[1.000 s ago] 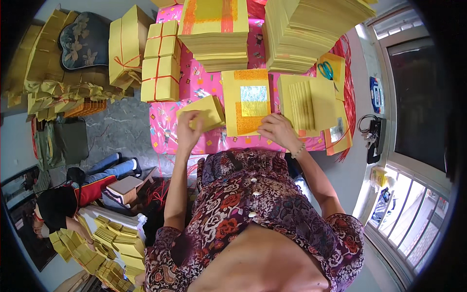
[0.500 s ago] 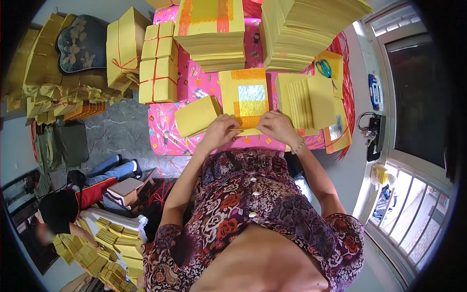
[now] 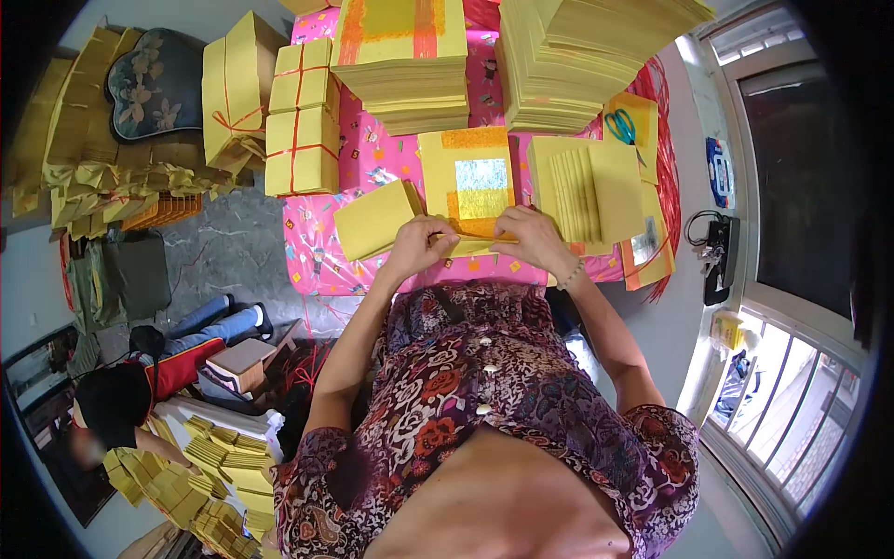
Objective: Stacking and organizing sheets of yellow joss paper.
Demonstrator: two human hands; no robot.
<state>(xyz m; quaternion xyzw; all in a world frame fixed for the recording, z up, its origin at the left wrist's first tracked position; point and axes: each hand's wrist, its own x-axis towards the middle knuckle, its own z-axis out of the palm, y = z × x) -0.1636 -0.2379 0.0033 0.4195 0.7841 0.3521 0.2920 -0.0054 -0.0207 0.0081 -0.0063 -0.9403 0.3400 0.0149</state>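
A yellow paper sheet (image 3: 435, 175) with orange print and a silver-and-gold patch (image 3: 481, 175) lies in front of me. Its near edge is turned up into a narrow fold. My left hand (image 3: 417, 248) pinches the left end of that fold, fingers closed. At the fold's right end, my right hand (image 3: 537, 240) grips the paper between thumb and fingers. More yellow paper shows under the raised edge. Beside my left hand rests a small yellow paper stack (image 3: 377, 222). To the right of my right hand lie overlapping folded yellow papers (image 3: 573, 186).
Tall yellow paper stacks (image 3: 410, 93) stand at the back of the pink-covered table (image 3: 326, 252). String-tied bundles (image 3: 301, 154) sit at the left. Teal scissors (image 3: 619, 126) and red strings (image 3: 666, 158) are at the right. Another person (image 3: 116, 401) works at the lower left among yellow papers.
The sheet's near edge has been turned up and away from me into a fold. My right hand has shifted slightly away from me; my left stays nearly in place.
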